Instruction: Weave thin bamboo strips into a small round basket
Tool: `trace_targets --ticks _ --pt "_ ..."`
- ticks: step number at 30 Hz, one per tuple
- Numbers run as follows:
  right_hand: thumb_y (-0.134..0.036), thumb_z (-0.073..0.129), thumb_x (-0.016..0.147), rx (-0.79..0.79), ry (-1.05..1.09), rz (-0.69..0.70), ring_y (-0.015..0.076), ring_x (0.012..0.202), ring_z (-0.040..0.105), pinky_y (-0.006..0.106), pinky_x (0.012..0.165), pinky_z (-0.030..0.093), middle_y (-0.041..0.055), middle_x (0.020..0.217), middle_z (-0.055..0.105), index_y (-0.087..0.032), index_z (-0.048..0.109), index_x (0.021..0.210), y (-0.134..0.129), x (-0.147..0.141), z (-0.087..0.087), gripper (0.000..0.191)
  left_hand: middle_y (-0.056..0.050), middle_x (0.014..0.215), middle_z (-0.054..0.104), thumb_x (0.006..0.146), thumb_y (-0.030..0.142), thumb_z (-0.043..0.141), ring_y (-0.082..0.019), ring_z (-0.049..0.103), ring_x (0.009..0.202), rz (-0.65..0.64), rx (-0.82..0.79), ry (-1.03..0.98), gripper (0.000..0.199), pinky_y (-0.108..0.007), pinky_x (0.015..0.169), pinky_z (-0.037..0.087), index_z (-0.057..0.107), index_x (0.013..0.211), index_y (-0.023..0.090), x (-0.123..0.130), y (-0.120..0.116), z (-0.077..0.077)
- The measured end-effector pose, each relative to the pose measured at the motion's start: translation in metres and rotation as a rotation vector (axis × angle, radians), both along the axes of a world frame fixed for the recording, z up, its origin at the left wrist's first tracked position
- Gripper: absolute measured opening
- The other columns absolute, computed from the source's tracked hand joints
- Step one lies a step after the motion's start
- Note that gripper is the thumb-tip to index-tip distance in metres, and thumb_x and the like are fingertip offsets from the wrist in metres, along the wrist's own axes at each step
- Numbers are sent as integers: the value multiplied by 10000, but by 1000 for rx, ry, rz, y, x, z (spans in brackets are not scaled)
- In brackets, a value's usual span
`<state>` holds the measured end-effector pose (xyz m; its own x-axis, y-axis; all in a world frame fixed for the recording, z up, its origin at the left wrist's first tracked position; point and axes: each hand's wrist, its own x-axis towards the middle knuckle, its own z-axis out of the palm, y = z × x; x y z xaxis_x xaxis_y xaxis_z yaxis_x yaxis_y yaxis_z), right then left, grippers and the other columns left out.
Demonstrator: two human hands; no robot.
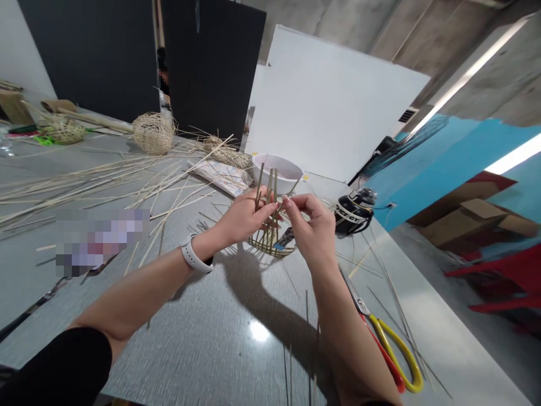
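Our left hand (247, 217) was closed around the upright stakes (269, 186) of a small bamboo basket (270, 247), which sat on the grey table (236, 338) just in front of a white bowl (276, 172). Our right hand (311, 228) came in from the other side, thumb and forefinger pinched together at the stakes, though we could not tell whether they gripped a strand. We judged this to be the weaving of the basket's lower wall, and the loose stakes called for a steady hold. Red-and-yellow scissors (391, 361) lay near our right arm, and a black container (354, 211) stood beyond, the lettering on its white band unreadable. A white watch strap (195, 255) circled our left wrist.
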<state>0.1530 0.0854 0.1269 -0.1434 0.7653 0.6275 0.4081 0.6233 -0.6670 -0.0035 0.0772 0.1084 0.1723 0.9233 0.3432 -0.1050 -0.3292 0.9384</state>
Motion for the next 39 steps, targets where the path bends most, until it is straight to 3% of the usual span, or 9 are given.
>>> trace_targets --ticks 4,9,16,23,33,36,39 --pt "-416 647 879 -82 4 49 163 694 619 305 687 474 24 735 684 -189 655 824 2 1 -1 234 -19 775 663 872 416 635 -160 696 711 20 39 13 263 -248 576 587 507 904 188 1 -2 0" --pt "-404 598 912 7 7 -46 163 718 603 281 629 435 22 750 674 -197 647 797 0 1 2 242 -48 824 689 868 427 641 -184 715 791 10 39 -5 281 -238 588 585 518 917 179 2 -3 1" --pt "-369 614 898 23 9 -29 153 682 582 276 627 428 14 713 657 -192 624 761 0 1 -1 225 -41 815 677 887 410 618 -192 716 787 -2 62 37 248 -254 585 579 529 926 182 3 -5 0" --pt "-427 610 895 -10 175 -54 143 637 574 286 615 463 7 667 628 -196 588 727 3 4 1 287 -50 807 724 876 443 649 -171 718 692 43 42 -81 315 -262 601 579 501 973 183 -14 1 13" --pt "-450 655 859 -75 274 -38 135 627 591 292 617 517 14 676 623 -190 588 722 2 4 3 302 -49 763 713 878 404 654 -203 712 671 75 69 -71 309 -298 590 570 532 1042 172 -24 -2 24" --pt "-437 657 851 -140 176 -28 151 652 609 320 633 540 34 759 635 -183 613 871 9 10 0 259 -51 768 716 887 397 637 -193 708 678 83 79 -15 265 -284 581 562 537 990 174 -22 -2 20" --pt "-415 667 839 60 25 -127 264 1001 646 441 814 552 146 1135 638 -197 515 1279 7 13 2 514 -47 777 714 879 387 637 -196 709 683 103 72 39 240 -282 563 556 539 957 182 -16 -2 15"
